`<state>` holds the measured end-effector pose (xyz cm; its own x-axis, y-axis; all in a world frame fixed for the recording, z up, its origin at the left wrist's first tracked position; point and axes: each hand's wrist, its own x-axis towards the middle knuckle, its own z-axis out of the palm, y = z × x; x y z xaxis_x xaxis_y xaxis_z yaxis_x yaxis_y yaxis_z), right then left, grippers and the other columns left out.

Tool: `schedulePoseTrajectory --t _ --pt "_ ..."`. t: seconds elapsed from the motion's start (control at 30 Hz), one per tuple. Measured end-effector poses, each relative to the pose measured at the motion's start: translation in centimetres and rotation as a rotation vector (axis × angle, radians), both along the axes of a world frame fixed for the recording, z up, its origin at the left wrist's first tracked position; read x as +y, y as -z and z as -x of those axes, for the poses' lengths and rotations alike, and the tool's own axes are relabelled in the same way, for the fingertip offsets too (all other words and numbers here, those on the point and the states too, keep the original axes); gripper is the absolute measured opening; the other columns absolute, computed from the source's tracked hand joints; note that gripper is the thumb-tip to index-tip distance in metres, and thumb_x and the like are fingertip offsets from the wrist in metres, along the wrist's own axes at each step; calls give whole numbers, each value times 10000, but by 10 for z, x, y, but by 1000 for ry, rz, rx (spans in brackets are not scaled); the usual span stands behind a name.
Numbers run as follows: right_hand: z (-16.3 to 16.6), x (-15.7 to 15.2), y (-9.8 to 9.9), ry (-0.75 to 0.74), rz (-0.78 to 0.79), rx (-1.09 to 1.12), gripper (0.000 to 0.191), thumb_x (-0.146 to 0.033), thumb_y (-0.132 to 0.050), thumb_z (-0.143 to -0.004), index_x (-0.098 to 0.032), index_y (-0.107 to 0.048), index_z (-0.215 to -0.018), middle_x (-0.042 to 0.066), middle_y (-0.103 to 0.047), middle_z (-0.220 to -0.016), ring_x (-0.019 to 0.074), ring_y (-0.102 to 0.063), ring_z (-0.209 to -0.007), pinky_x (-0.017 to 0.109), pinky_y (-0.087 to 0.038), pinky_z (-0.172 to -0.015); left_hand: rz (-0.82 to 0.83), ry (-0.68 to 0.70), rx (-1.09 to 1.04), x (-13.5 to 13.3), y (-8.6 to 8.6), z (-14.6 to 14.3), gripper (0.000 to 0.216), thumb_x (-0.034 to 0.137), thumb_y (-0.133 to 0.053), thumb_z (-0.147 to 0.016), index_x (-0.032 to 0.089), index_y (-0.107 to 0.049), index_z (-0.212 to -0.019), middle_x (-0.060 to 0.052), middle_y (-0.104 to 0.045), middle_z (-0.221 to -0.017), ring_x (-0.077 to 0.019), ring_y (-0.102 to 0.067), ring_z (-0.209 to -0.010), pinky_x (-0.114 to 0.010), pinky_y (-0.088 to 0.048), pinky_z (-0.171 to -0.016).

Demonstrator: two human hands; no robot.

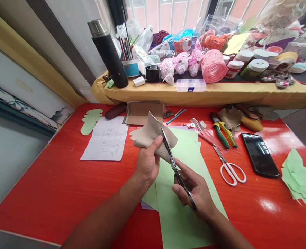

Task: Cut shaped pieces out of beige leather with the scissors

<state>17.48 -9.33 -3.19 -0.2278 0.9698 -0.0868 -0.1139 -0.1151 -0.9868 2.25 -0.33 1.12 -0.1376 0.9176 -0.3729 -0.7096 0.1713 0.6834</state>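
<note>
Your left hand pinched beige piece under thumb; right hand gripped black scissors, blades just right of thumb. Apparently cutting step; next move called for steady left pinch.

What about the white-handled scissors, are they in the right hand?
No, the white-handled scissors lie on the table; the right hand holds black-handled scissors.

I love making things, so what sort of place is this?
Probably a craft corner: the right hand holds black-handled scissors against a beige piece, and green paper and pliers lie on the red table.
</note>
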Motion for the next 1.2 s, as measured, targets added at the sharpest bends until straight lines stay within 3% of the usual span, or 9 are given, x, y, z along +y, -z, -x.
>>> schedulePoseTrajectory --t 0.17,0.47,0.97,1.2 --pt "4 0 0 -8 23 108 842 -531 -837 -966 -154 -532 -1655 -79 -491 -668 112 -428 -474 266 -366 -466 97 36 -84 -8 3 -9 312 285 -947 -799 189 -781 -1045 -31 -779 -974 -189 -728 -956 -326 -560 -947" --pt "9 -1 3 19 12 116 848 -566 -836 -952 -155 -555 -1638 -73 -506 -662 123 -439 -471 275 -372 -464 107 109 -144 -11 8 -11 326 366 -938 -825 200 -747 -1030 -2 -722 -869 -140 -669 -768 -289 -526 -779" --pt "9 0 1 54 -5 44 800 -578 -796 -977 -153 -585 -1622 -74 -477 -650 115 -423 -443 272 -355 -437 81 96 -50 -13 8 -14 371 418 -982 -756 174 -732 -882 -5 -687 -749 -156 -653 -720 -305 -501 -703" --pt "5 -1 6 55 -19 -34 765 -533 -761 -1010 -133 -570 -1634 -85 -475 -610 122 -415 -438 285 -362 -451 69 96 -22 -12 7 -13 366 415 -973 -762 174 -743 -913 -8 -700 -759 -164 -665 -732 -313 -515 -717"
